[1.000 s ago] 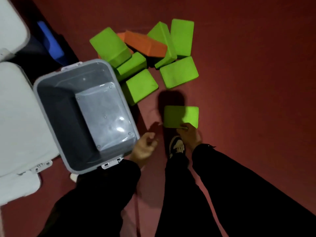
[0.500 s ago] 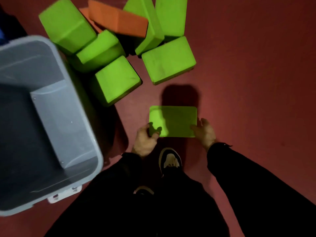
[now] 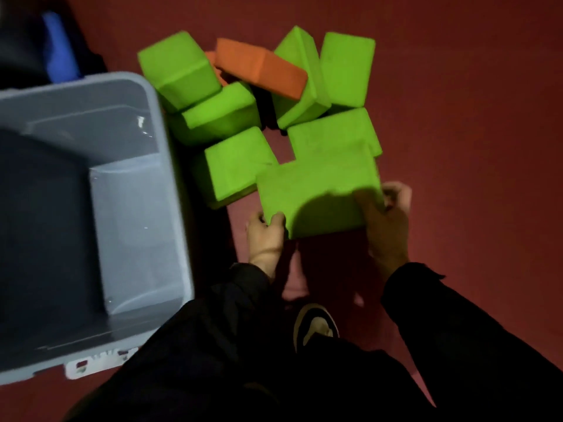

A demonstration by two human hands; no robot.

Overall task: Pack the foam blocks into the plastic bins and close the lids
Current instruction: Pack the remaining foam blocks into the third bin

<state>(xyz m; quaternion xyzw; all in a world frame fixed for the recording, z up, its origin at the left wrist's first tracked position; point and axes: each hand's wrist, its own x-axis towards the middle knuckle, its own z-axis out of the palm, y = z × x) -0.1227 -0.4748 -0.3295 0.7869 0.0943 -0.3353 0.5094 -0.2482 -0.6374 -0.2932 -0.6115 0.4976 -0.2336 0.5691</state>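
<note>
Grey bin (image 3: 170, 178) on the left looks empty, no lid on it. Left hand (image 3: 264, 236) and right hand (image 3: 387, 220) grip one green foam block (image 3: 320, 196) by its ends; rest of the pile (image 3: 243, 95) is unpacked.

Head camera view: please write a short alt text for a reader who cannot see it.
Seen from above, a person's left hand and right hand hold a green foam block by its two ends. An open grey plastic bin stands to the left, and a pile of green blocks with one orange block lies on the red floor behind.
</note>
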